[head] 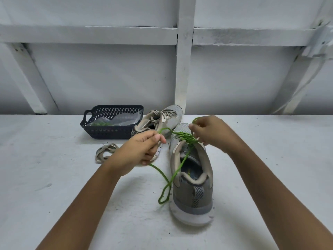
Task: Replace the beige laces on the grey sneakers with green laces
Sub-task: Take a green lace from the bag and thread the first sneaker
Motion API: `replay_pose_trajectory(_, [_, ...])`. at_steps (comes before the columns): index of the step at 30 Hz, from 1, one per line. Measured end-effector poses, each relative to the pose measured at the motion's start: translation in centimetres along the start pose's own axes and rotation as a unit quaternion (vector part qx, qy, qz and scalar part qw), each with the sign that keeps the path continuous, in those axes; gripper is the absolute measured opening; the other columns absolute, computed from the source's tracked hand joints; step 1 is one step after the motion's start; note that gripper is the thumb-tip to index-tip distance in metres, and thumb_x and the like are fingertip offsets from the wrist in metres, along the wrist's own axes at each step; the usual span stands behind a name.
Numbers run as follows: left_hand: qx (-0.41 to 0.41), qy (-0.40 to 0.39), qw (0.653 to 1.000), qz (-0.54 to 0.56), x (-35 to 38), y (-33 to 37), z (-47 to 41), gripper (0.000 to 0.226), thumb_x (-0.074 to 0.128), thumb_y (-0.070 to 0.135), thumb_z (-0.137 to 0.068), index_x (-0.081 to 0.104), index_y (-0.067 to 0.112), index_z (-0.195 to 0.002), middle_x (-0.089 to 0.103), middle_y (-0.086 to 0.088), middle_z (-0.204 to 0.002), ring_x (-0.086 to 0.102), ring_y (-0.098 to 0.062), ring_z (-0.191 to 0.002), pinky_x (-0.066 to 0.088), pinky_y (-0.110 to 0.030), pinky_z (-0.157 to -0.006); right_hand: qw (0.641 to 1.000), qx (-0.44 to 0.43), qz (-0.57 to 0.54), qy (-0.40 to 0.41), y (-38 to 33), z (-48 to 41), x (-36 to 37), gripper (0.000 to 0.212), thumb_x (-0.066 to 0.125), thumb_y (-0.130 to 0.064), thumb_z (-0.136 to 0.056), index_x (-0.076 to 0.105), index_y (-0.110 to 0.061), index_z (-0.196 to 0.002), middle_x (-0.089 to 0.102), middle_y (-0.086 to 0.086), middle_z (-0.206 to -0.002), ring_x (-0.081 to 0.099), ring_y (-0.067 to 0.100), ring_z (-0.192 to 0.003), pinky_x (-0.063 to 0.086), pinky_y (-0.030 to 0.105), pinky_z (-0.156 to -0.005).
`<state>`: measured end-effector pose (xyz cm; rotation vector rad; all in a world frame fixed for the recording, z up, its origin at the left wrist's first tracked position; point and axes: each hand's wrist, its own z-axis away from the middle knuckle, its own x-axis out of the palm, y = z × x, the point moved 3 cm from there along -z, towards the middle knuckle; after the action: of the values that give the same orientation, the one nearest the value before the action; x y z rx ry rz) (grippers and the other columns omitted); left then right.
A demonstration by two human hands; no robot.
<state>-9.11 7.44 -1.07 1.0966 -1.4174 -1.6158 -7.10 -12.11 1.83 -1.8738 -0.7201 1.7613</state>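
On table [54, 177] | basket [108, 131] holds plastic bag [124, 119] | left hand [138, 150], right hand [210, 132] pinch green lace [184, 137]

We see soft, even, cool light with only faint shadows on the table [54, 186]; the wide lens bends the wall beams [86, 35] near the edges.

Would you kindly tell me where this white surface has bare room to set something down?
Bare: the surface right of the near sneaker, and the front-left stretch nearer than the beige lace. Crowded: the middle, with basket, far sneaker and green lace.
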Motion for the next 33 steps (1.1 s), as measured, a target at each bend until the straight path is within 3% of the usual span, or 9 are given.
replay_pose_trajectory(3, [-0.053,0.041,0.997,0.047,0.8,-0.3,-0.3,0.027,0.03,0.018,-0.102,0.049,0.011,-0.084,0.024,0.005,-0.052,0.017,-0.008,-0.044,0.016,-0.018,-0.041,0.996,-0.039,0.041,0.062,-0.4,1.3,0.8,0.025,0.053,-0.032,-0.094,0.06,-0.015,-0.11,0.059,-0.001,-0.084,0.052,0.013,-0.082,0.034,0.023,-0.068])
replay_pose_trajectory(5, [-0.085,0.034,0.992,0.091,1.3,-0.5,-0.5,0.024,0.028,0.01,-0.097,0.047,0.01,-0.081,0.025,0.003,-0.054,0.019,-0.009,-0.045,0.018,-0.019,-0.041,0.995,-0.043,0.029,0.084,-0.3,1.7,1.0,0.028,0.053,-0.03,-0.094,0.057,-0.012,-0.114,0.059,-0.003,-0.085,0.052,0.013,-0.084,0.035,0.024,-0.069])
replay_pose_trajectory(11, [-0.057,0.018,0.993,0.104,1.4,-0.8,-0.6,0.027,0.026,-0.005,-0.096,0.049,0.007,-0.086,0.049,-0.001,-0.055,0.045,-0.011,-0.048,0.034,-0.019,-0.045,0.993,-0.068,0.034,0.093,0.6,2.4,1.6,0.024,0.054,-0.033,-0.093,0.054,-0.011,-0.082,0.06,0.002,-0.083,0.057,0.019,-0.085,0.041,0.031,-0.071])
replay_pose_trajectory(16, [-0.028,0.021,0.985,0.168,1.1,-0.6,-0.4,0.013,0.045,-0.002,-0.094,0.057,0.003,-0.096,0.072,-0.004,-0.076,0.068,-0.01,-0.065,0.052,-0.018,-0.056,0.992,-0.063,0.061,0.094,0.7,2.5,3.2,0.037,0.051,-0.046,-0.091,0.066,-0.013,-0.085,0.046,-0.001,-0.091,0.049,0.014,-0.09,0.031,0.026,-0.071])
replay_pose_trajectory(20, [-0.027,0.073,0.976,0.204,1.0,-0.8,-0.7,0.01,0.05,0.004,-0.093,0.06,0.006,-0.091,0.075,-0.006,-0.086,0.072,-0.013,-0.077,0.056,-0.019,-0.064,0.997,-0.022,0.022,0.077,1.3,2.6,4.0,0.039,0.048,-0.051,-0.09,0.072,-0.021,-0.083,0.048,0.004,-0.102,0.045,0.018,-0.109,0.037,0.029,-0.085])
replay_pose_trajectory(24, [-0.018,0.141,0.97,0.196,1.3,-1.2,-1.1,0.008,0.061,0.008,-0.087,0.068,0.011,-0.085,0.068,0.005,-0.066,0.062,-0.005,-0.061,0.047,-0.014,-0.055,0.995,0.023,-0.084,0.037,1.4,2.4,4.3,0.032,0.052,-0.039,-0.089,0.063,-0.03,-0.06,0.053,0.009,-0.11,0.047,0.017,-0.106,0.037,0.028,-0.084])
replay_pose_trajectory(27, [0.0,0.166,0.972,0.166,1.8,-1.1,-1.8,0.008,0.064,0.008,-0.085,0.07,0.013,-0.082,0.065,0.006,-0.06,0.057,-0.001,-0.054,0.044,-0.012,-0.051,0.989,0.022,-0.14,0.033,1.4,2.6,4.0,0.026,0.054,-0.021,-0.088,0.071,-0.008,-0.073,0.062,0.022,-0.097,0.057,0.021,-0.083,0.038,0.024,-0.067])
replay_pose_trajectory(29, [0.011,0.172,0.973,0.151,2.1,-0.9,-2.3,0.01,0.062,0.006,-0.087,0.069,0.012,-0.081,0.066,0.005,-0.062,0.059,0.0,-0.055,0.046,-0.011,-0.052,0.984,0.013,-0.173,0.036,1.5,2.8,3.8,0.022,0.054,-0.011,-0.088,0.07,0.004,-0.085,0.063,0.022,-0.094,0.058,0.026,-0.089,0.042,0.026,-0.067])
replay_pose_trajectory(33, [0.035,0.173,0.98,0.089,2.5,-0.6,-3.4,0.011,0.061,0.006,-0.088,0.068,0.013,-0.083,0.065,0.004,-0.068,0.058,0.001,-0.058,0.046,-0.011,-0.056,0.976,-0.002,-0.212,0.041,1.8,2.9,3.8,0.019,0.053,0.002,-0.087,0.065,0.016,-0.09,0.057,0.011,-0.081,0.049,0.013,-0.092,0.036,0.002,-0.062])
